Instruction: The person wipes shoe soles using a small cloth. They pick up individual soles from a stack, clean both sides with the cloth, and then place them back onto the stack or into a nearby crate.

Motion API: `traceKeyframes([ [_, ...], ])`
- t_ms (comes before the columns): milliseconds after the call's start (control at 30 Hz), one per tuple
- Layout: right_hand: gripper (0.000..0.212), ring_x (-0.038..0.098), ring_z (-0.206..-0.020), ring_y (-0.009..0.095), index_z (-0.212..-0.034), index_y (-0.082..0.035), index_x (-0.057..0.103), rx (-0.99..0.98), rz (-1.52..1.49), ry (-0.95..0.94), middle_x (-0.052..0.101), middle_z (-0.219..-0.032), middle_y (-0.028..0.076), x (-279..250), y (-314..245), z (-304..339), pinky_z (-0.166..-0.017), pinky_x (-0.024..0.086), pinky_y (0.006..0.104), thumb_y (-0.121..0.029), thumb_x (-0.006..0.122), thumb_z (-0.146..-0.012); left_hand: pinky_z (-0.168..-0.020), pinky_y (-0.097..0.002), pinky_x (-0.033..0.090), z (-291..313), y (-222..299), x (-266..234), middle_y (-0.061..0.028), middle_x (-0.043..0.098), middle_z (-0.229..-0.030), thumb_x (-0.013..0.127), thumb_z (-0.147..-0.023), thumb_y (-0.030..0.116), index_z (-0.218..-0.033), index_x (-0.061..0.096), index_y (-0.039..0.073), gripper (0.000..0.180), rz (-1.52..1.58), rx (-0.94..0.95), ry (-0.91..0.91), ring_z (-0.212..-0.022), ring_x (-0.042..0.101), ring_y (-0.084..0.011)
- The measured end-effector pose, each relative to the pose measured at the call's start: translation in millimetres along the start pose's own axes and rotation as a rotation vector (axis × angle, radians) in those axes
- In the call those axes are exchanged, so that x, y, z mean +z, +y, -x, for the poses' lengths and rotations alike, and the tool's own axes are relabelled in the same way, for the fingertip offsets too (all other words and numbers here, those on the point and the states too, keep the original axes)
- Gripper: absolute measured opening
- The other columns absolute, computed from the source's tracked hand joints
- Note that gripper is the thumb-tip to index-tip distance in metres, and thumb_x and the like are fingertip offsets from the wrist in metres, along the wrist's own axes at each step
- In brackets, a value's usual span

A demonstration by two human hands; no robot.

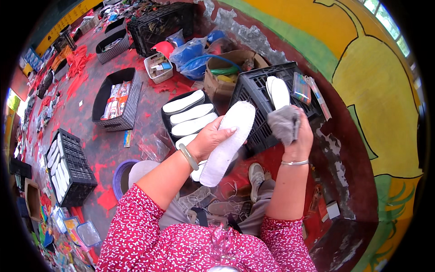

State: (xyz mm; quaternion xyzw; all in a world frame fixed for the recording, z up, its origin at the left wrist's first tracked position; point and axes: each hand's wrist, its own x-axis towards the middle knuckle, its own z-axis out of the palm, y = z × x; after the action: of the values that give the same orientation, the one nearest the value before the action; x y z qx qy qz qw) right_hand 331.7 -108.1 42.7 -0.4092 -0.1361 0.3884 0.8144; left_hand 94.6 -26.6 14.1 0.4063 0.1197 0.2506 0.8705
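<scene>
My left hand (209, 139) grips a white stitched insole (230, 136) near its middle, thumb on top. A few small dark specks show on the insole's lower part. In my right hand (302, 136) a crumpled grey cloth (282, 123) is bunched, to the right of the insole and apart from it. Beyond my left hand, several white insoles (192, 113) lie side by side in a dark basket, partly hidden by my hand and the held insole. A few more white insoles (278, 92) rest on an upturned black plastic crate (253, 109) just past the cloth.
Packaged pens (301, 88) lie on the crate beside a painted wall (376, 99). Behind stand a cardboard box (216, 86) and a small white basket (158, 75). Leftward are a grey basket (128, 106) with packets, a black crate (81, 183) of insoles and a purple tub (119, 181).
</scene>
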Motion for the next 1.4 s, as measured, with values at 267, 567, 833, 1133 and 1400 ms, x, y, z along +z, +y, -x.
traceKeyframes([
  [267, 0.038, 0.055, -0.097, 0.010, -0.128, 0.002, 0.049, 0.074, 0.500, -0.390, 0.060, -0.108, 0.006, 44.2, 0.3, 38.4, -0.081, 0.046, 0.0236, -0.012, 0.054, -0.094, -0.084, -0.0280, 0.050, 4.4, -1.3, -2.6, -0.0074, 0.061, -0.109, 0.060, -0.091, 0.014, -0.128, 0.044, 0.002, 0.042, -0.268, -0.044, -0.002, -0.097, 0.061, -0.0145],
  [567, 0.070, 0.050, -0.118, 0.021, -0.135, 0.006, 0.039, 0.191, 0.252, -0.625, 0.047, -0.131, 0.016, 31.7, -9.0, 38.5, -0.096, 0.042, 0.0298, -0.010, 0.073, -0.076, -0.087, -0.0324, 0.050, 11.7, 11.6, 0.4, -0.0110, 0.061, -0.114, 0.060, -0.090, 0.012, -0.130, 0.044, 0.000, 0.045, -0.199, -0.126, -0.129, -0.100, 0.062, -0.0200],
  [833, 0.077, 0.050, -0.115, 0.018, -0.136, 0.005, 0.037, 0.051, 0.528, -0.823, 0.048, -0.131, 0.015, 29.9, -8.8, 40.6, -0.094, 0.042, 0.0283, -0.011, 0.074, -0.071, -0.086, -0.0312, 0.049, 11.6, 13.0, -4.2, -0.0095, 0.061, -0.112, 0.060, -0.090, 0.016, -0.130, 0.045, 0.001, 0.044, -0.254, -0.201, -0.165, -0.099, 0.062, -0.0177],
  [1133, 0.017, 0.049, -0.055, 0.006, -0.081, 0.000, 0.066, -0.187, 0.963, -0.389, 0.056, -0.060, -0.001, 46.6, 35.7, 41.9, -0.050, 0.040, 0.0241, -0.016, 0.070, -0.079, -0.086, -0.0267, 0.047, 4.6, 6.6, -12.4, -0.0043, 0.061, -0.110, 0.061, -0.091, 0.021, -0.127, 0.048, 0.001, 0.043, -0.514, -0.180, -0.137, -0.096, 0.057, -0.0100],
  [1400, 0.035, 0.049, -0.050, 0.007, -0.071, 0.001, 0.064, -0.214, 0.803, -0.172, 0.058, -0.058, 0.001, 45.6, 41.6, 38.5, -0.045, 0.036, 0.0235, -0.030, 0.066, -0.087, -0.078, -0.0242, 0.047, 6.5, 14.5, -1.1, -0.0039, 0.063, -0.101, 0.062, -0.089, 0.020, -0.122, 0.051, 0.001, 0.039, -0.469, -0.172, -0.188, -0.089, 0.057, -0.0071],
])
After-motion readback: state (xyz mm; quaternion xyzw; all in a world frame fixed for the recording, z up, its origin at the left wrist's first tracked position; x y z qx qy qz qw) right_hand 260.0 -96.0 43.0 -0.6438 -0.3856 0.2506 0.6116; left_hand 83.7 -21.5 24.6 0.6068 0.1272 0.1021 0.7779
